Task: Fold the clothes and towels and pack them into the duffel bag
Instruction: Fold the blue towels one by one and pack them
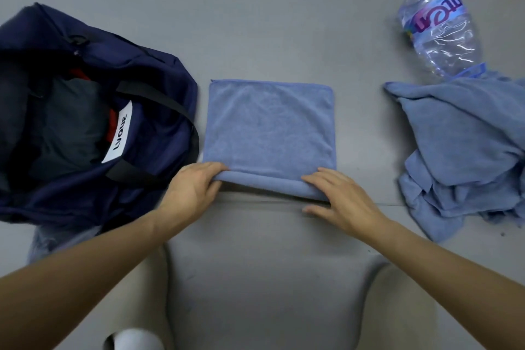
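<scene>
- The duffel bag (159,111), at the left on the table (255,23), already holds dark clothes (68,128). A heap of towels (460,150) at the right is not yet folded.
- One blue towel (270,122) lies flat between them, partly folded.
- The left hand (190,190) and right hand (338,199) reach forward. Each grip pinches its near folded edge, fingers on top and thumb below.

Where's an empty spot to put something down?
Bare grey surface lies beyond the folded towel, between the bag and the bottle. A narrower strip runs between the towel and the cloth pile. The bag side and the pile side are crowded.
</scene>
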